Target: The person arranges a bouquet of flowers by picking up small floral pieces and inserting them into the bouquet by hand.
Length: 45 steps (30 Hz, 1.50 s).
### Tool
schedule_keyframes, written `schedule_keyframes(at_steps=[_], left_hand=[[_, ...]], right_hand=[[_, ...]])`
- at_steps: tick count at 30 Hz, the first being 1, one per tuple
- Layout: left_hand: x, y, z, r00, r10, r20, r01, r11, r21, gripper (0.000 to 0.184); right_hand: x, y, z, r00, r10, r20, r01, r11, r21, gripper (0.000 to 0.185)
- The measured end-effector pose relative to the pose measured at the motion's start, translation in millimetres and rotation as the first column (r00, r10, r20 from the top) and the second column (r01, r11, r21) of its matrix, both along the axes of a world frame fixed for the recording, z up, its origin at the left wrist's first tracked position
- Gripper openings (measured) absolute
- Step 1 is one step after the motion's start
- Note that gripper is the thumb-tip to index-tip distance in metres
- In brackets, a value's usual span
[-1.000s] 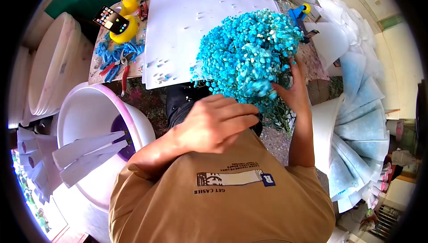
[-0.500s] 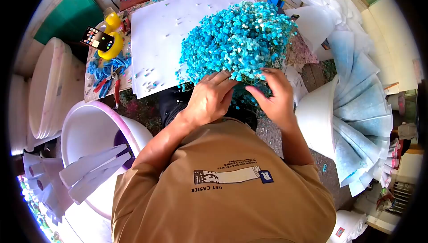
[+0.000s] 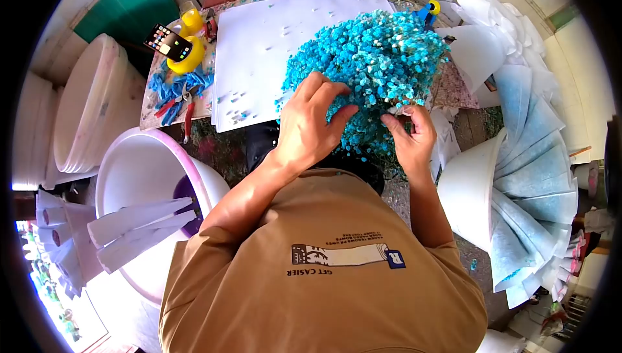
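A large bunch of blue baby's breath (image 3: 372, 51) lies over the near right part of the white paper sheets (image 3: 249, 61), its near blossoms hanging past the table edge. My left hand (image 3: 311, 119) rests at the bunch's near left side, fingers bent and the thumb apart from them, blossoms showing in the gap. At the near right side, my right hand (image 3: 414, 138) has its thumb and bent fingers drawn together at the blossoms, pinching a bit of the baby's breath. The stems are hidden beneath the flowers.
Left on the table are a phone (image 3: 167, 43) on a yellow tape roll (image 3: 188, 58), red-handled pruning shears (image 3: 188, 110) and blue strips (image 3: 172, 84). A blue tape dispenser (image 3: 427, 12) stands behind the bunch. White buckets (image 3: 214, 184) flank me; the right one holds blue-white wrapped bunches (image 3: 528, 165).
My left hand has moved up onto the flowers' left side, its thumb parting from the fingers. My right hand's fingers have curled in from a wider spread. The view has shifted slightly.
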<state>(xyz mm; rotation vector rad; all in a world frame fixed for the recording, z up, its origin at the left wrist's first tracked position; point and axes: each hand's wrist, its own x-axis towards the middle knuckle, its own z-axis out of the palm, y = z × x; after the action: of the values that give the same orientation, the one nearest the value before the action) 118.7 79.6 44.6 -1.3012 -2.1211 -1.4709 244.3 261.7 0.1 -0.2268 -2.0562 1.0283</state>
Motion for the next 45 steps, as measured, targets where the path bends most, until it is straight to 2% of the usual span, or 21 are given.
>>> schedule_keyframes(at_steps=[5, 7, 10, 11, 12, 14, 16, 18, 19, 22, 24, 27, 28, 30, 31, 32, 34, 35, 36, 38, 45], left_hand=[[-8, 6, -12, 0.998, -0.057, 0.022, 0.056, 0.997, 0.046, 0.022], [-8, 0, -11, 0.935, -0.134, 0.328, 0.063, 0.973, 0.22, 0.015], [-8, -10, 1, 0.545, -0.48, 0.687, 0.114, 0.855, 0.507, 0.001], [-7, -14, 9, 0.4, -0.544, 0.738, 0.141, 0.832, 0.537, 0.009], [-10, -16, 12, 0.404, -0.54, 0.738, 0.136, 0.834, 0.535, 0.009], [-17, -16, 16, 0.188, -0.467, 0.864, 0.323, 0.86, 0.395, 0.013], [-16, -9, 15, 0.222, -0.457, 0.861, 0.343, 0.864, 0.369, 0.019], [-12, 2, 11, 0.816, -0.183, 0.548, 0.229, 0.973, -0.016, 0.026], [-9, 3, 19, 0.88, -0.079, 0.468, 0.155, 0.98, -0.127, 0.025], [-12, 12, 9, 0.973, -0.067, 0.219, 0.093, 0.99, -0.11, 0.017], [-11, 12, 7, 0.967, -0.062, 0.245, 0.088, 0.991, -0.099, 0.013], [-13, 6, 5, 0.742, -0.263, 0.616, 0.155, 0.962, 0.224, 0.011], [-13, 4, 5, 0.601, -0.399, 0.693, 0.122, 0.902, 0.413, 0.007], [-23, -14, 15, 0.116, -0.64, 0.759, 0.182, 0.765, 0.618, 0.004], [-19, -17, 26, 0.107, -0.61, 0.785, 0.178, 0.788, 0.589, 0.007], [-14, -14, 25, 0.109, -0.608, 0.786, 0.176, 0.79, 0.587, 0.007], [-5, -5, 26, 0.677, -0.392, 0.623, 0.318, 0.919, 0.233, 0.015], [-3, -7, 31, 0.822, -0.257, 0.507, 0.297, 0.955, 0.003, 0.021], [-3, -5, 31, 0.823, -0.258, 0.507, 0.297, 0.955, 0.004, 0.021], [-3, 2, 29, 0.974, -0.175, 0.141, 0.192, 0.975, -0.116, 0.019], [-3, 7, 20, 0.988, -0.131, 0.077, 0.136, 0.988, -0.075, 0.014]], right_hand=[[1, -2, -5, 0.998, 0.034, -0.043, -0.039, 0.992, -0.122, 0.02], [1, 0, -7, 0.998, 0.044, -0.036, -0.049, 0.988, -0.15, 0.02], [0, -1, -12, 0.995, 0.08, -0.064, -0.093, 0.968, -0.235, 0.02], [0, -1, -14, 0.994, 0.088, -0.07, -0.102, 0.966, -0.236, 0.02], [-2, -1, -14, 0.992, 0.098, -0.077, -0.114, 0.965, -0.236, 0.019], [-2, -4, -9, 0.993, 0.105, -0.057, -0.116, 0.962, -0.249, 0.019], [-1, -6, -7, 0.994, 0.103, -0.036, -0.109, 0.96, -0.26, 0.018], [-1, -6, -6, 0.993, 0.106, -0.043, -0.113, 0.965, -0.235, 0.017], [-1, -5, -7, 0.994, 0.101, -0.042, -0.108, 0.966, -0.233, 0.017], [1, -3, -9, 0.994, 0.108, -0.029, -0.111, 0.976, -0.188, 0.016], [0, -5, -7, 0.993, 0.112, -0.047, -0.12, 0.968, -0.221, 0.015], [0, -6, -5, 0.993, 0.115, -0.031, -0.119, 0.969, -0.219, 0.015], [0, -6, -5, 0.993, 0.111, -0.032, -0.116, 0.968, -0.222, 0.015], [-1, -7, -7, 0.994, 0.106, -0.041, -0.111, 0.975, -0.195, 0.015], [-1, -9, -7, 0.994, 0.106, -0.041, -0.112, 0.974, -0.198, 0.015], [-1, -10, -5, 0.995, 0.101, -0.021, -0.103, 0.979, -0.177, 0.015], [-1, -11, -5, 0.995, 0.099, -0.001, -0.098, 0.983, -0.155, 0.016], [-1, -11, -5, 0.995, 0.097, 0.006, -0.095, 0.985, -0.14, 0.017], [-1, -10, -5, 0.996, 0.093, 0.012, -0.091, 0.988, -0.125, 0.017], [-1, -9, -3, 0.996, 0.086, 0.006, -0.085, 0.993, -0.084, 0.018], [-2, -8, -3, 0.997, 0.074, 0.001, -0.074, 0.995, -0.07, 0.02]])
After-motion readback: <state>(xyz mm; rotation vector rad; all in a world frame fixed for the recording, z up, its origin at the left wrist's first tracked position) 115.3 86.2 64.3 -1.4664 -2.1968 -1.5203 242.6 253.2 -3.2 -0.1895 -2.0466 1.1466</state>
